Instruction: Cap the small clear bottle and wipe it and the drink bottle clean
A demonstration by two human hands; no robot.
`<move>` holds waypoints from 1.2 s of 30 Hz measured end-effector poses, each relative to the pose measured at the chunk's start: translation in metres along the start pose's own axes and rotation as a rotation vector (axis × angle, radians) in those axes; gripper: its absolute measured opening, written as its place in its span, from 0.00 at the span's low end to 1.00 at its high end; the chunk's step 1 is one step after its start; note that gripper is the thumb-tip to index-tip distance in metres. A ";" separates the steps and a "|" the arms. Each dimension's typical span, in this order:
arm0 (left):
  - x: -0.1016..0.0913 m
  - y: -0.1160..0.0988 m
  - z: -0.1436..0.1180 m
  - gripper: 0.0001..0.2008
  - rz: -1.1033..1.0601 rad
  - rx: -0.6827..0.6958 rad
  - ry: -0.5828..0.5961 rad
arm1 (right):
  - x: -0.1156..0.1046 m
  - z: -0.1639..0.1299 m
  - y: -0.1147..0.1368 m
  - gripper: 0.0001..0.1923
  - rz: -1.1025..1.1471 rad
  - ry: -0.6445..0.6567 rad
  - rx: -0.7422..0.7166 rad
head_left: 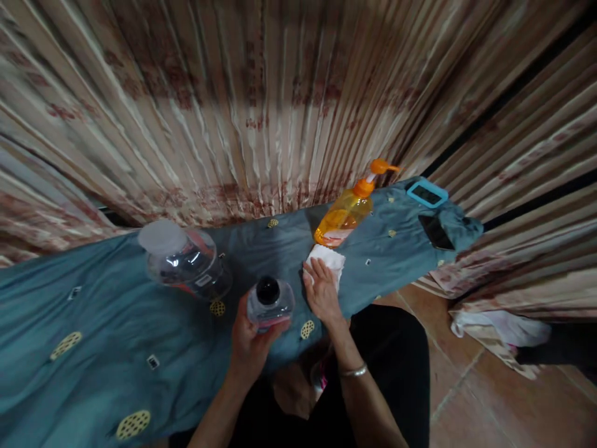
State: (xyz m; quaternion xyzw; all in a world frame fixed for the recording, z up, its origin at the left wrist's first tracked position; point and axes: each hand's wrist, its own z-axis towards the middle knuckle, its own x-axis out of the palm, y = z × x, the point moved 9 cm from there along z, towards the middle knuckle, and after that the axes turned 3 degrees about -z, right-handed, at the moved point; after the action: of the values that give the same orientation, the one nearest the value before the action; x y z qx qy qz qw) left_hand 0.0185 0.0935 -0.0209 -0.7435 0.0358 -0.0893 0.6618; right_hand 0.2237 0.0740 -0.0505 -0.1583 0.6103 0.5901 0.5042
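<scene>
Seemingly mid-hold, the left hand (252, 345) clasps the black-capped bottle (280, 306) by the near edge of the table (112, 311); the right hand (321, 294) (flat, ungripping) covers white tissue (330, 254), whose lifting would need pinching.

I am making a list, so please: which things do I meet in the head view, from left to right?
Large clear plastic container with whitish lid, small clear plastic bottle with black cap, orange translucent plastic pump bottle, blue-framed rectangular device.
</scene>
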 end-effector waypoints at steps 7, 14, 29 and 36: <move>-0.035 -0.028 -0.017 0.28 0.077 0.100 -0.130 | 0.020 -0.045 0.058 0.22 -0.077 0.125 -0.247; -0.042 -0.056 -0.029 0.26 0.124 0.183 -0.162 | 0.030 -0.080 0.097 0.34 0.064 0.281 -0.381; 0.097 -0.040 0.015 0.24 0.037 0.319 0.137 | -0.057 -0.048 0.013 0.47 0.234 -0.042 -0.017; 0.154 -0.010 0.041 0.27 0.008 0.302 0.212 | -0.057 -0.005 -0.029 0.29 0.106 -0.086 0.076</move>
State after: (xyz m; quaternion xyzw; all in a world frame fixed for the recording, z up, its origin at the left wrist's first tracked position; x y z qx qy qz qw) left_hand 0.1762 0.1081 -0.0023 -0.6218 0.0945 -0.1688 0.7589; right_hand 0.2693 0.0396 -0.0218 -0.0809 0.6174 0.5987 0.5038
